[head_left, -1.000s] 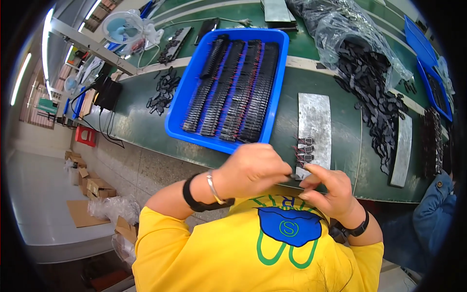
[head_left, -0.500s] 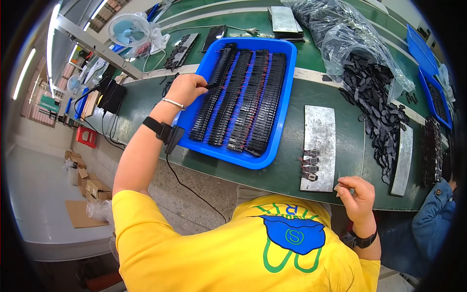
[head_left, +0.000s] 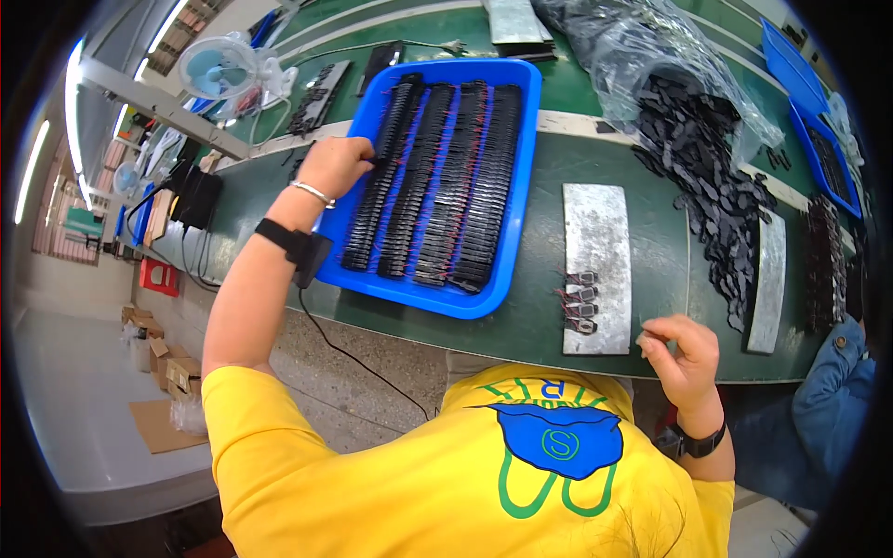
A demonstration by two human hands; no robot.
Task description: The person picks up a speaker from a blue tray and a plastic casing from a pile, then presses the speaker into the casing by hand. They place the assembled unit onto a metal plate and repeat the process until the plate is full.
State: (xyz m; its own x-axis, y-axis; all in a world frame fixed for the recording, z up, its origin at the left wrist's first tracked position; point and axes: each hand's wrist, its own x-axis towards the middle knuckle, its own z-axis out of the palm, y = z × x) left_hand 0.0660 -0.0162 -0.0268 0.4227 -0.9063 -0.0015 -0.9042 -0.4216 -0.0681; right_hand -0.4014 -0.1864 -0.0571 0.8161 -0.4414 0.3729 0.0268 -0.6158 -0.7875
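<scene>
My left hand (head_left: 335,170) reaches over the left rim of a blue plastic tray (head_left: 510,279), its fingers pinched together at the leftmost row of small black parts (head_left: 383,172). What lies between those fingertips is hidden. Several packed rows with thin red wires fill the tray. My right hand (head_left: 684,358) hovers near the table's front edge with curled fingers, and nothing shows in its grip. Beside it, on the left, lies a grey metal plate (head_left: 597,232). Several small black parts with red wires (head_left: 581,302) sit along that plate's lower left side.
A clear plastic bag (head_left: 614,56) spills a heap of flat black pieces (head_left: 712,195) onto the green table (head_left: 539,339). Right of the heap stands another metal plate (head_left: 766,279). A fan (head_left: 219,67) is at the far left. A co-worker's blue sleeve (head_left: 833,391) shows at the right.
The whole view has shifted, so the table's things appear farther left and slightly higher. Both hands keep nearly the same pose and place beside the tray and the plate.
</scene>
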